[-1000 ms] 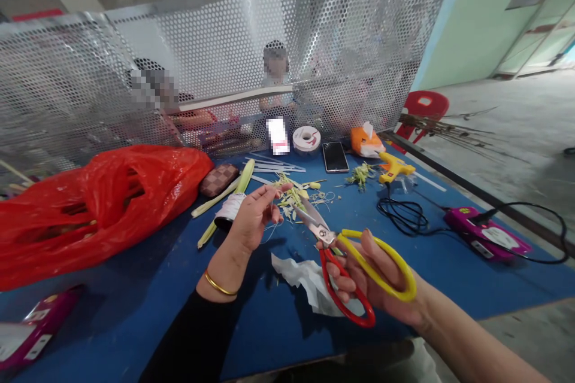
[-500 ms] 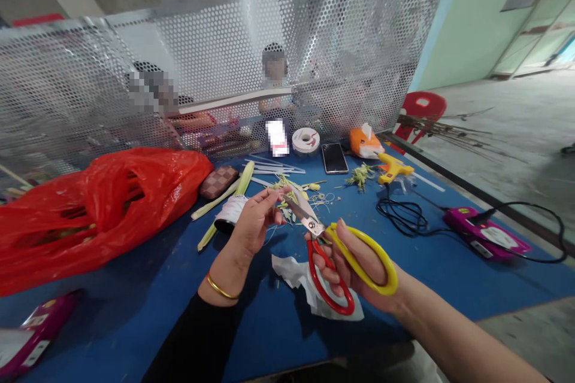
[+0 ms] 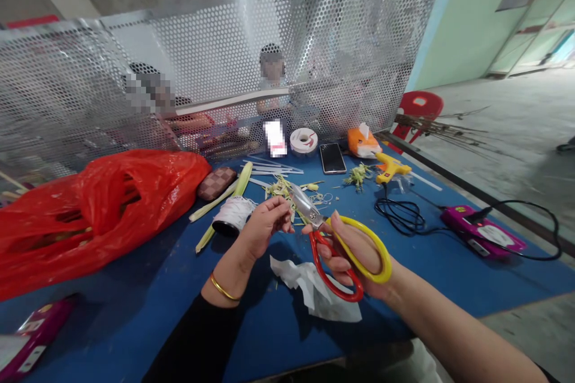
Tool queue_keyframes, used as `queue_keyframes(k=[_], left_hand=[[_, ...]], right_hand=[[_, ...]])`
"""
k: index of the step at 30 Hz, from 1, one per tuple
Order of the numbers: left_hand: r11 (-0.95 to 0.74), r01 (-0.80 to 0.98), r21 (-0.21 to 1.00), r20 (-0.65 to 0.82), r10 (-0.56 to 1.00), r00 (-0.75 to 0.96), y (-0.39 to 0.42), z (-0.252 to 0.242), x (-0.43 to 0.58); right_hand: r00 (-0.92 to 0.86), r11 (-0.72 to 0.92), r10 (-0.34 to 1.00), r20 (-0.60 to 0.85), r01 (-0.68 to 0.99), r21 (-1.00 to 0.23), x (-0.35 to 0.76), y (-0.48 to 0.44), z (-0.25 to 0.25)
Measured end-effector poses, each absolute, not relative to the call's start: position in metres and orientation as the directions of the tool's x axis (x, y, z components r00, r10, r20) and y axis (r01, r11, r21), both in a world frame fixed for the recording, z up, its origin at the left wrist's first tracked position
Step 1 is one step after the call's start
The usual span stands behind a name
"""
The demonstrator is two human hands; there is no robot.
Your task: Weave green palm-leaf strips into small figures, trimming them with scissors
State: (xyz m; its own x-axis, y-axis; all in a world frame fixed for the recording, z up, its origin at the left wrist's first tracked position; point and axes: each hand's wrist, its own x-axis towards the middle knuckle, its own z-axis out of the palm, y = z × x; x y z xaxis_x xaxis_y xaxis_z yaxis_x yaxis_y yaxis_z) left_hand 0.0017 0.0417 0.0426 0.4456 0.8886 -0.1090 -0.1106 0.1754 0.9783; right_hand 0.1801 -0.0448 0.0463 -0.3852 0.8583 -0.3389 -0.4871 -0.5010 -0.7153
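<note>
My right hand (image 3: 345, 251) grips scissors (image 3: 313, 215) with one yellow and one red handle loop. The handles are spread and the blades point away, up and left. Just left of the blades is my left hand (image 3: 266, 226), its thumb and fingers pinched together; what they hold, if anything, is too small to make out. By the left wrist a spool of white string (image 3: 233, 213) lies on its side. Behind the hands are scattered yellow-green plant scraps (image 3: 281, 185). Under the scissors rests a crumpled white tissue (image 3: 321, 296).
On the blue table (image 3: 188, 323) are a red plastic bag (image 3: 148, 191), a checked pouch (image 3: 217, 184), a tape roll (image 3: 303, 141), a phone (image 3: 333, 158), a tissue pack (image 3: 363, 142), a yellow glue gun (image 3: 390, 169) and a purple power box (image 3: 480, 233). A perforated metal screen (image 3: 215, 42) stands behind.
The scissor blades have come away from my left fingertips and look more closed. My left hand has shifted slightly down and right, uncovering more of the spool.
</note>
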Motion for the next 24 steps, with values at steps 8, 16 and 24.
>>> queue_keyframes(k=[8,16,24], left_hand=[[0.087,0.138,0.987,-0.127,0.940,0.317,0.043,0.048,-0.002],[-0.148,0.491,0.858,0.127,0.989,0.075,0.054,0.058,-0.030],[-0.101,0.802,0.589,0.226,0.973,-0.043,0.062,0.070,-0.052]], right_hand=[[0.010,-0.043,0.999,-0.042,0.290,-0.956,0.212,-0.043,0.034],[0.250,-0.251,0.968,-0.023,0.966,-0.068,0.265,-0.046,0.020],[0.042,-0.037,0.999,-0.032,0.988,0.151,0.264,-0.042,0.024]])
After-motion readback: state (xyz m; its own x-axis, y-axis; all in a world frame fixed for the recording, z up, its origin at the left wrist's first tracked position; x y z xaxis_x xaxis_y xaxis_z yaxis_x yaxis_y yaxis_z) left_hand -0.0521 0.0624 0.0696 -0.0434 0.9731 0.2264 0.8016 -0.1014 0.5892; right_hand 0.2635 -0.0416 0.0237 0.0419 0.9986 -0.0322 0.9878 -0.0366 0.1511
